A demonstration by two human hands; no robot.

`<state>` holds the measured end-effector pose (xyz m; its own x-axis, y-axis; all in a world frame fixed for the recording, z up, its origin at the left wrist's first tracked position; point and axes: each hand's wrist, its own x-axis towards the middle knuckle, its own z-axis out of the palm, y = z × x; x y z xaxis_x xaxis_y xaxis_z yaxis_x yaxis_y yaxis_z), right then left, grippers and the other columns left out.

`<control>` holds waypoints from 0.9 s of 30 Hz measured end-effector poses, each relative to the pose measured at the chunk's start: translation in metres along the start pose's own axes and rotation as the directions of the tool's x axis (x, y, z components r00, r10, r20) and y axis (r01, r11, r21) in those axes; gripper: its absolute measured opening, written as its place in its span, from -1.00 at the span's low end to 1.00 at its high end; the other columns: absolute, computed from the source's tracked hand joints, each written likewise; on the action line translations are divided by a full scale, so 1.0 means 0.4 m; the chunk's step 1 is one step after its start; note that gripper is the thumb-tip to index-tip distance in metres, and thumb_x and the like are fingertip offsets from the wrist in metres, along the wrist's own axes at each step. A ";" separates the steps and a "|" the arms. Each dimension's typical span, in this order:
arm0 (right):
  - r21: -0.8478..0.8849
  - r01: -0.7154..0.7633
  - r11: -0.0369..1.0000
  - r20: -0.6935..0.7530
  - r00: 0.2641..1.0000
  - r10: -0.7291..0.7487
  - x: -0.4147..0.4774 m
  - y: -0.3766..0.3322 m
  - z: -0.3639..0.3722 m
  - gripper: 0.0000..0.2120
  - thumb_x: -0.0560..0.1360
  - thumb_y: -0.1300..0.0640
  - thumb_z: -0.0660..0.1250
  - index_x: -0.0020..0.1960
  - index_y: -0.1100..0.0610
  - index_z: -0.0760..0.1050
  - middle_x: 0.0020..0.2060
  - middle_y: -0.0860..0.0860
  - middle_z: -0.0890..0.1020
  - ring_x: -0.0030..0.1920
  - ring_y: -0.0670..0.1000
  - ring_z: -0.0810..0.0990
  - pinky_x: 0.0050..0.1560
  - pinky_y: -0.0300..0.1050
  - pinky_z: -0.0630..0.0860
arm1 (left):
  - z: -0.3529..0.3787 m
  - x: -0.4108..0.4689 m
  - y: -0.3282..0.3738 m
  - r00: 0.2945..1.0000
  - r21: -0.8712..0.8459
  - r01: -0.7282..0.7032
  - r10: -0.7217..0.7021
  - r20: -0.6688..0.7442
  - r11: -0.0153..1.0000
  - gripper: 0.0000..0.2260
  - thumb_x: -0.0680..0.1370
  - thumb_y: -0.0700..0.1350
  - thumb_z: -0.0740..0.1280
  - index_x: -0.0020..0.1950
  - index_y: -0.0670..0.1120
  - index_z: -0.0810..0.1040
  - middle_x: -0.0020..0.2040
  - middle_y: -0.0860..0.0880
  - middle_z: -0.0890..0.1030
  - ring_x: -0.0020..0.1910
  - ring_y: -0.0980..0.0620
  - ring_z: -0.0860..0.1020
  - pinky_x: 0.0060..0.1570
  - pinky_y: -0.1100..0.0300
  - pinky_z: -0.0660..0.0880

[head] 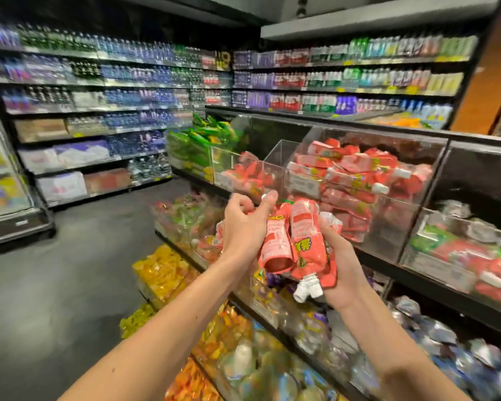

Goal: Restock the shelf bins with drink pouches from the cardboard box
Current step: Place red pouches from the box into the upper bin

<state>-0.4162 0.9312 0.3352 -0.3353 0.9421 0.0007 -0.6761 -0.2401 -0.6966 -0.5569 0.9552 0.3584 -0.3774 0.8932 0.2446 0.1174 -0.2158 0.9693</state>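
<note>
Hands: left hand (245, 227), right hand (340, 267) grip red pouches (301, 241) | near bin (394, 227) edge | floor (84, 285) open leftward

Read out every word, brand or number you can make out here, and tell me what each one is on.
"果", probably, in yellow-green on the red drink pouches held by the left hand and right hand; the neighbouring character is unclear.
Pink panels on those pouches: too blurred.
Front label of the clear bin: too blurred.
Yellow shelf tags: too blurred.

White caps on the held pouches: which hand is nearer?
Right. The right hand grips the pouches just beside the white caps; the left hand holds their far end, up and left.
</note>
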 end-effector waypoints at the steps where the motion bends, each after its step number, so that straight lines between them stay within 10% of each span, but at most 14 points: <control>1: 0.013 -0.001 1.000 -0.005 1.000 0.001 0.022 0.007 0.009 -0.14 -0.02 0.01 0.74 0.23 0.25 0.61 0.17 0.24 0.64 0.06 0.21 0.68 0.07 0.31 0.58 | 0.000 0.024 -0.011 0.999 0.037 -0.037 0.036 0.017 0.999 -0.59 0.51 0.20 0.41 -0.19 -0.14 0.46 -0.34 0.04 0.47 -0.35 0.08 0.41 -0.27 0.11 0.34; 4: -0.003 0.034 0.999 -0.027 0.999 -0.034 0.120 0.051 0.044 -0.50 0.22 -0.02 0.58 0.06 0.26 0.69 0.12 0.24 0.66 0.03 0.21 0.70 0.08 0.30 0.58 | -0.026 0.153 -0.066 0.981 0.081 -0.192 0.192 0.011 0.978 -0.51 0.56 0.14 0.37 -0.47 -0.06 0.34 -0.40 0.01 0.38 -0.29 -0.06 0.39 -0.16 -0.01 0.37; 9: 0.071 0.061 0.996 -0.119 0.992 -0.052 0.347 0.150 0.132 -0.43 0.15 -0.03 0.65 0.06 0.26 0.68 0.07 0.24 0.67 0.01 0.22 0.69 0.02 0.20 0.62 | -0.113 0.397 -0.137 0.909 0.190 -0.410 0.385 0.157 0.892 -0.45 0.61 0.08 0.32 -0.47 -0.10 0.21 -0.52 -0.01 0.23 -0.40 -0.02 0.23 -0.30 0.02 0.17; 13: 0.042 0.200 0.979 -0.173 0.966 -0.190 0.470 0.173 0.198 -0.62 0.51 -0.10 0.30 -0.03 0.24 0.62 -0.15 0.19 0.65 -0.19 0.12 0.67 -0.13 -0.01 0.63 | -0.184 0.544 -0.132 0.839 0.173 -0.493 0.414 0.352 0.852 -0.46 0.59 0.20 0.29 -0.47 -0.06 0.25 -0.51 -0.02 0.29 -0.42 0.02 0.21 -0.35 0.05 0.17; 18: 0.072 0.161 0.984 -0.164 0.975 -0.147 0.559 0.126 0.280 -0.33 0.38 -0.10 0.34 0.36 0.26 0.39 -0.06 0.25 0.49 -0.33 0.12 0.65 -0.47 -0.05 0.61 | -0.271 0.626 -0.110 0.679 0.016 -0.520 0.403 0.614 0.854 -0.62 0.44 0.36 0.28 0.00 0.09 0.56 -0.11 0.13 0.64 -0.05 0.17 0.60 -0.02 0.11 0.54; 21: 0.071 0.099 0.993 -0.123 0.988 -0.090 0.584 0.087 0.284 -0.40 0.48 -0.12 0.29 0.41 0.21 0.41 0.10 0.21 0.58 -0.09 0.19 0.68 -0.24 0.15 0.67 | -0.286 0.650 -0.118 0.579 -0.034 -0.545 0.406 0.707 0.838 -0.47 0.33 0.32 0.47 0.23 0.16 0.50 0.15 0.17 0.60 0.18 0.20 0.56 0.09 0.09 0.57; 27: -0.051 0.155 0.987 -0.120 0.980 -0.160 0.613 0.068 0.305 -0.49 0.62 -0.05 0.22 0.46 0.21 0.38 0.28 0.20 0.53 0.11 0.19 0.59 -0.22 0.12 0.67 | -0.282 0.701 -0.114 0.588 -0.026 -0.666 0.546 0.597 0.746 -0.59 0.37 0.06 0.58 0.16 0.04 0.59 0.14 0.19 0.64 0.13 0.23 0.58 0.12 0.10 0.54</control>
<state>-0.5967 1.1270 0.4040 -0.1420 0.9895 0.0260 -0.6851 -0.0793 -0.7241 -0.7718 1.1709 0.3852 0.3905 0.6429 0.6589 0.3148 -0.7658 0.5607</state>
